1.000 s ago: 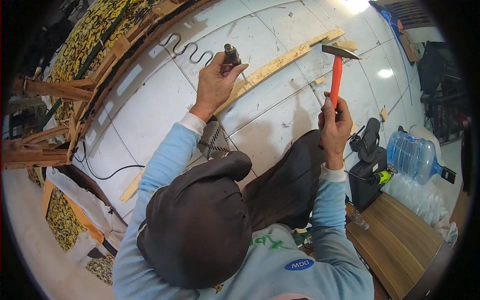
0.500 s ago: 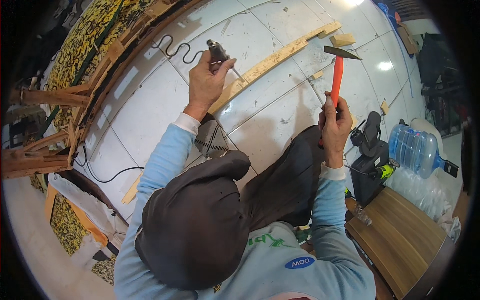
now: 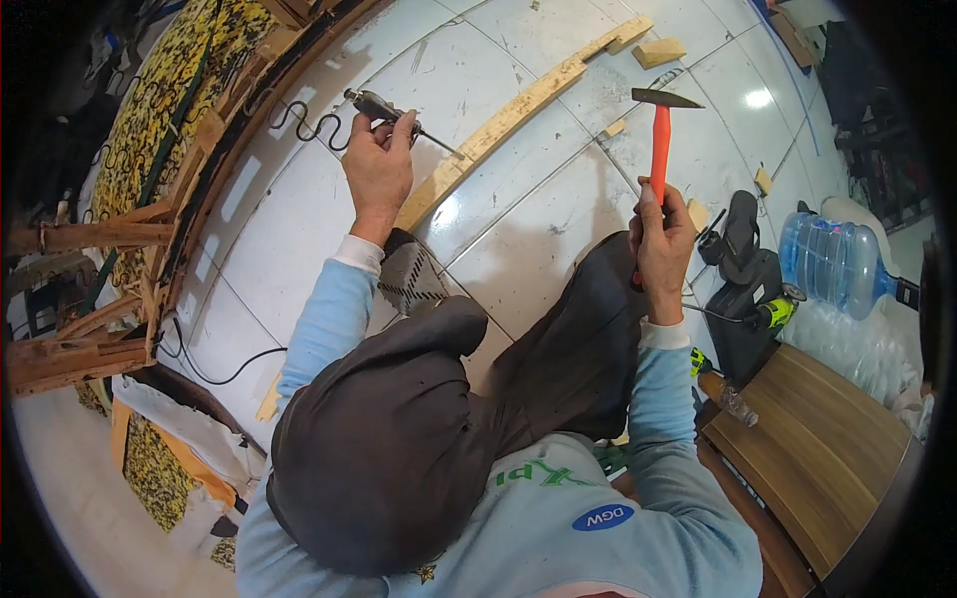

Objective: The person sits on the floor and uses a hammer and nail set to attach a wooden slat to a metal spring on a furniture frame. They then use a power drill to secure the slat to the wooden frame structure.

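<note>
My left hand [image 3: 379, 174] is wrapped round a screwdriver [image 3: 375, 106] with a dark handle and a thin metal shaft. The shaft slants down to the right, its tip at a long pale wooden batten [image 3: 518, 105] on the floor; whether it touches the wood I cannot tell. In my right hand [image 3: 663, 239] is a hammer [image 3: 660, 149], gripped by its orange handle with the dark head raised. A wavy metal spring [image 3: 299, 122] lies just left of the screwdriver, by a wooden frame [image 3: 204, 149].
Wood offcuts [image 3: 659, 52] lie on the white tiled floor [image 3: 518, 214]. At right are a green-and-black power tool [image 3: 778, 311], a black case [image 3: 743, 299], a blue water jug [image 3: 832, 261] and a brown wooden panel [image 3: 807, 439]. A black cable [image 3: 224, 379] runs at left.
My left hand has shifted left, and the screwdriver's handle now leans farther left with its shaft more in sight. The hammer stays raised in my right hand. The view has shifted slightly.
</note>
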### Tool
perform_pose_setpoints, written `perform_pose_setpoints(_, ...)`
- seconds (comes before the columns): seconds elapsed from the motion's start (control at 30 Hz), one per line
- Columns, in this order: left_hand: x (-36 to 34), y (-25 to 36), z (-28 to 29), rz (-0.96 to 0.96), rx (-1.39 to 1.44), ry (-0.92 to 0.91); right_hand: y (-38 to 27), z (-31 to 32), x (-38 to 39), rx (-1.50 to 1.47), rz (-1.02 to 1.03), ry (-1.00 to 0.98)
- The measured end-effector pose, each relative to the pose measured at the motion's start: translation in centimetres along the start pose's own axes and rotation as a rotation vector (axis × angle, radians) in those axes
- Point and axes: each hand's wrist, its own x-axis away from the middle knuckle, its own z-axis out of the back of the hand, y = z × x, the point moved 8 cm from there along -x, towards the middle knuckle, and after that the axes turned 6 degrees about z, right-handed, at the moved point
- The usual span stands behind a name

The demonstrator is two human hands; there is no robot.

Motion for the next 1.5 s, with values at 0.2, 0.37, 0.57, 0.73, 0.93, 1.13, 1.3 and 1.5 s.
perform_pose_setpoints(0.2, 0.1, 0.7, 0.3, -0.020, -0.042, 0.025, 0.1, 0.5, 0.1, -0.006, -0.023, 0.012)
perform_pose_setpoints(0.37, 0.3, 1.0, 0.2, -0.011, -0.065, 0.022, 0.3, 0.6, -0.1, -0.018, -0.037, 0.020)
perform_pose_setpoints(0.57, 0.5, 1.2, 0.3, -0.021, -0.090, 0.025, 0.4, 0.1, -0.3, -0.013, -0.013, -0.011)
perform_pose_setpoints(0.73, 0.4, 0.8, 0.3, -0.026, -0.077, 0.026, 0.5, -0.2, -0.2, -0.032, -0.028, -0.008)
perform_pose_setpoints(0.93, 0.3, 0.8, 0.4, -0.053, -0.067, 0.047, 0.5, -0.6, -0.2, -0.049, -0.053, -0.006)
perform_pose_setpoints(1.13, 0.6, 1.2, 0.3, -0.060, -0.061, 0.037, 0.8, -1.1, -0.2, -0.055, -0.068, -0.018)
perform_pose_setpoints(1.3, 0.6, 1.1, 0.2, -0.075, -0.055, 0.030, 1.1, -1.8, -0.1, -0.085, -0.063, -0.059)
perform_pose_setpoints(1.5, 0.7, 1.1, 0.1, -0.044, -0.054, 0.005, 0.5, -2.6, 0.0, -0.052, -0.066, -0.078)
